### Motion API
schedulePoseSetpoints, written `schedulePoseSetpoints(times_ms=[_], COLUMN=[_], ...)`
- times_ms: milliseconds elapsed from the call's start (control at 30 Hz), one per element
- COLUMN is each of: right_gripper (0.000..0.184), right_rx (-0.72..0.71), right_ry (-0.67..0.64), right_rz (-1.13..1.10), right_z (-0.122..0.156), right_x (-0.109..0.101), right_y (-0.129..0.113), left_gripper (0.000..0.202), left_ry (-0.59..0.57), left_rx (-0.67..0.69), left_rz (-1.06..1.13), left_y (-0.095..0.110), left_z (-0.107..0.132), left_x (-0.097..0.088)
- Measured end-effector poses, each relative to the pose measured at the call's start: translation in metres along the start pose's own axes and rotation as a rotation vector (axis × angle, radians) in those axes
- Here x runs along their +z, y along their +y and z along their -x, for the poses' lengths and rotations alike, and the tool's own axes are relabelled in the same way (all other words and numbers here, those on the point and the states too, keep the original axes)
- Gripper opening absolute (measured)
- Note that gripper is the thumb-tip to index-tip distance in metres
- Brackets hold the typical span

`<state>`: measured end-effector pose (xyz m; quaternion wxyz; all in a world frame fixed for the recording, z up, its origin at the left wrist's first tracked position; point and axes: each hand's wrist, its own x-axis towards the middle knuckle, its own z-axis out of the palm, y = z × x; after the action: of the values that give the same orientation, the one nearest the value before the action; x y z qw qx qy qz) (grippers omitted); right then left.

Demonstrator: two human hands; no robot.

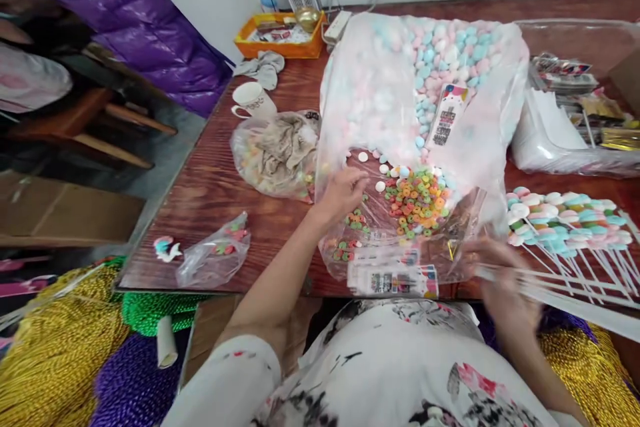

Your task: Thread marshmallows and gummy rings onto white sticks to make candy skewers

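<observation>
Sticks (575, 307) point lengthwise rightward beside the blurred right hand (503, 270); grip there and in left hand (346, 192) unclear.

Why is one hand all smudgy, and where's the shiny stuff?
In the head view, the right hand is blurred, probably from moving, while the left hand looks sharper; also in the head view, white glare streaks the glossy purple bundle at upper left.

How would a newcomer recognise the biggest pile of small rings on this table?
On the brown table, find the large translucent bag. Toward its near edge, right of the left hand, lies the ring pile. Its orange, yellow and green pieces have holes, unlike the pale, solid-looking discs beside it.
</observation>
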<state>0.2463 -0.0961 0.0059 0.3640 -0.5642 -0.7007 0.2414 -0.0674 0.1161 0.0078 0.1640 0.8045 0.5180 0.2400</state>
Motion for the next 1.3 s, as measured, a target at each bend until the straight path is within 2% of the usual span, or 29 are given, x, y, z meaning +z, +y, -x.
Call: schedulePoseSetpoints(times_ms=[67, 133, 200, 300, 400, 467, 567, 700, 767, 900, 1067, 1200, 1300], right_gripper=[0.029, 0.028, 0.028, 0.027, 0.038, 0.036, 0.032, 0.036, 0.035, 0.029, 0.026, 0.029, 0.034], right_rx=[-0.043, -0.102, -0.149, -0.055, 0.067, 0.101, 0.100, 0.058, 0.048, -0.014, -0.044, -0.058, -0.081], right_ry=[-0.047, -0.128, -0.190, -0.179, -0.140, -0.164, -0.221, -0.218, -0.200, -0.192, -0.192, -0.212, -0.226], right_rz=[-0.061, -0.167, -0.276, -0.369, -0.406, -0.435, -0.455, -0.446, -0.432, -0.408, -0.379, -0.348, -0.357], right_z=[-0.017, -0.034, -0.043, -0.041, -0.035, -0.035, -0.040, -0.042, -0.042, -0.044, -0.044, -0.041, -0.040], right_x=[0.028, 0.055, 0.077, 0.091, 0.089, 0.086, 0.084, 0.086, 0.087, 0.085, 0.083, 0.084, 0.085], right_y=[-0.006, -0.010, -0.011, -0.007, -0.003, -0.005, -0.009, -0.009, -0.008, -0.010, -0.011, -0.008, -0.006], left_gripper=[0.026, 0.025, 0.023, 0.026, 0.025, 0.022, 0.020, 0.021, 0.021, 0.028, 0.028, 0.028, 0.025], left_ry=[-0.024, -0.122, -0.142, -0.127, -0.033, 0.064, 0.162, 0.212, 0.186, 0.064, -0.197, -0.209, -0.252], left_rx=[-0.043, -0.107, -0.132, -0.120, -0.142, -0.222, -0.351, -0.313, -0.279, -0.178, -0.104, -0.080, -0.004], left_rz=[-0.130, -0.227, -0.251, -0.218, -0.098, 0.004, 0.142, 0.125, 0.058, -0.047, -0.279, -0.385, -0.240], left_y=[-0.010, -0.018, -0.023, -0.030, -0.040, -0.047, -0.058, -0.065, -0.066, -0.063, -0.056, -0.047, -0.035], left_z=[-0.034, -0.059, -0.072, -0.074, -0.072, -0.074, -0.076, -0.073, -0.071, -0.075, -0.081, -0.070, -0.053], left_x=[0.002, 0.008, 0.015, 0.022, 0.016, 0.007, -0.010, -0.019, -0.017, -0.009, -0.003, 0.004, 0.006])
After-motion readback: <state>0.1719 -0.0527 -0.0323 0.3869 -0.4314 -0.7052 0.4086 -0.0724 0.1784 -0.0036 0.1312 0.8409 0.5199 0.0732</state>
